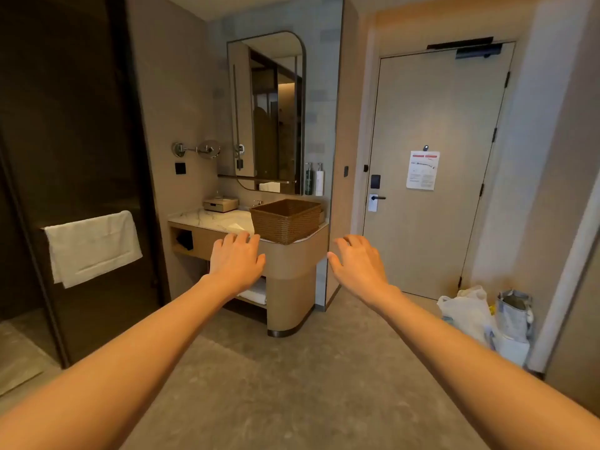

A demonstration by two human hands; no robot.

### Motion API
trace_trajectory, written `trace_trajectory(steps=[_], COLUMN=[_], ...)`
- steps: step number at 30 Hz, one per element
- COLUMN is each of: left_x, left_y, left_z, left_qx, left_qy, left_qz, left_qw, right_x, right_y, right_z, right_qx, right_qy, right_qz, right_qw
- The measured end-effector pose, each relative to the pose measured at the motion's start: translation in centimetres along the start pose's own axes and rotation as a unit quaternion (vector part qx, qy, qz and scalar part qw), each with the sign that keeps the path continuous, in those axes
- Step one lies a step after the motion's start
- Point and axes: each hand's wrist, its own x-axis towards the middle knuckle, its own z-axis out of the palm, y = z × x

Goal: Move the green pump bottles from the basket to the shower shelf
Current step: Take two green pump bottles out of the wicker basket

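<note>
- While your arms reach forward, a towel (92,246) hangs on the dark door at far left.
- Your left hand (236,259) is spread and empty, near the vanity (292,264).
- Right of it, the basket (285,220) sits on the counter; its contents are hidden.
- Your right hand (357,264) is spread too, holding nothing.
- A green bottle (308,178) stands behind the basket.

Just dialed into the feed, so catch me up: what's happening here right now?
A person faces a vanity counter with both arms stretched out. The left hand and right hand are open and empty, apart from the wicker basket on the counter. Its contents are hidden from this angle. A green pump bottle and a white one stand by the mirror. Nothing has been picked up yet.
</note>
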Motion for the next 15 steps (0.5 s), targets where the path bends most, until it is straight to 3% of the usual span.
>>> trace_trajectory(steps=[11, 15], left_x=[18.6, 22.5], left_y=[-0.3, -1.0], left_z=[7.3, 12.4], left_qx=[0.006, 0.002], left_qy=[-0.013, -0.036], left_qz=[-0.031, -0.048], left_qw=[0.999, 0.998], right_x=[18.9, 22.8], right_y=[7.7, 9.2], right_z=[8.3, 14.5], right_qx=[0.022, 0.036], right_qy=[0.021, -0.027], right_qz=[-0.025, -0.022], right_qw=[0.999, 0.999])
